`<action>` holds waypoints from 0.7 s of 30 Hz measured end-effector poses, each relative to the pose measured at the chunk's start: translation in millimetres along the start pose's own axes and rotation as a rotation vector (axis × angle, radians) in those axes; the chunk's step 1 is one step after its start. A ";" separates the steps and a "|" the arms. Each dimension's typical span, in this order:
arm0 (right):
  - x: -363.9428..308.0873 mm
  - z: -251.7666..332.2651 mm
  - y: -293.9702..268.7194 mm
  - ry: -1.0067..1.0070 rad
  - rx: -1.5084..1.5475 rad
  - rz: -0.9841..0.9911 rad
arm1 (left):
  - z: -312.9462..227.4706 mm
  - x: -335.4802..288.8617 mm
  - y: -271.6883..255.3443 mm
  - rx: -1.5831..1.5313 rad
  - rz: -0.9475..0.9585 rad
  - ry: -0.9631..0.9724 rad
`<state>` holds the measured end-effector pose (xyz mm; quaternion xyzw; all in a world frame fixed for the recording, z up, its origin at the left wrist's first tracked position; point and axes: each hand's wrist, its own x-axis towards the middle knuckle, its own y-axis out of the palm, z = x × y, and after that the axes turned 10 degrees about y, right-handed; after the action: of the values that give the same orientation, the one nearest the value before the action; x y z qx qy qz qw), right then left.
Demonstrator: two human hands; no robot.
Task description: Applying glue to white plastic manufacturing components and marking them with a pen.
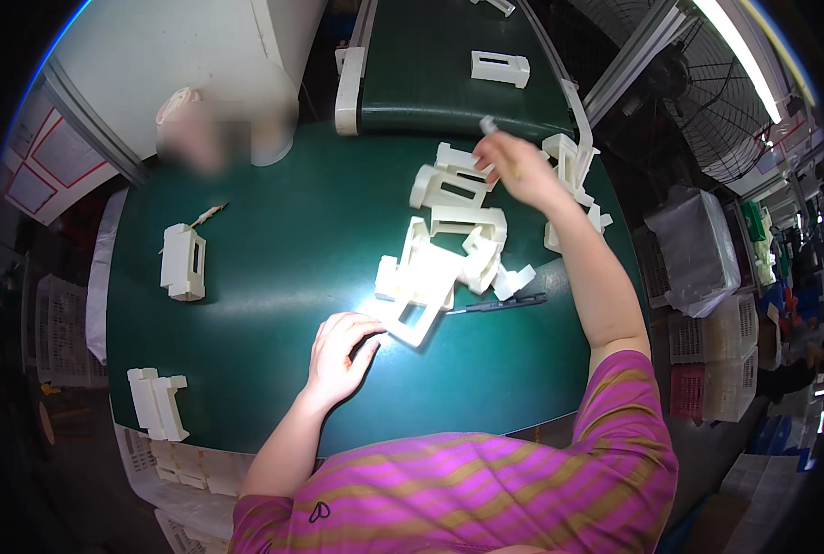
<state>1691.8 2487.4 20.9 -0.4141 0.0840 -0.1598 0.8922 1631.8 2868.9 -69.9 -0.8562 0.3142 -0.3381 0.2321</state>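
Note:
My left hand [345, 358] rests on the green tabletop, thumb and fingers apart. Its fingertips reach the near corner of a white plastic frame [418, 325], brightly lit and glaring, and it grips nothing that I can see. Farther off to the right, my right hand [520, 172] is raised and blurred, with its fingers curled. A small pale piece [488, 125], also blurred, shows at those fingers. Below the hand lie more white plastic frames [451, 187], several of them heaped together down to the left hand. A black pen-like tool [497, 306] with a thin metal tip lies beside the heap.
Beyond the table runs a green conveyor belt [430, 65] carrying a white frame [499, 68]. More frames sit under my right forearm [573, 175]. Single white parts stand at left [183, 262] and near left [159, 404]. Crates [707, 342] and a fan [679, 78] are at right.

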 end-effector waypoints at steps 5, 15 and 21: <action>66.2 -52.7 -68.0 0.333 -0.728 -0.393 | 7.5 -3.3 1.5 -0.037 -0.006 -0.051; 26.2 -54.2 -65.7 0.269 -0.541 0.051 | 8.5 -3.6 1.2 -0.078 -0.039 -0.040; 58.2 -12.4 -98.0 -0.008 -0.406 -0.290 | 8.7 -6.4 1.8 -0.227 -0.184 -0.134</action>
<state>1721.6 2398.5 86.9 -0.5933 0.0503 -0.2645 0.7587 1633.8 2873.7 -79.6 -0.9228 0.2544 -0.2622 0.1223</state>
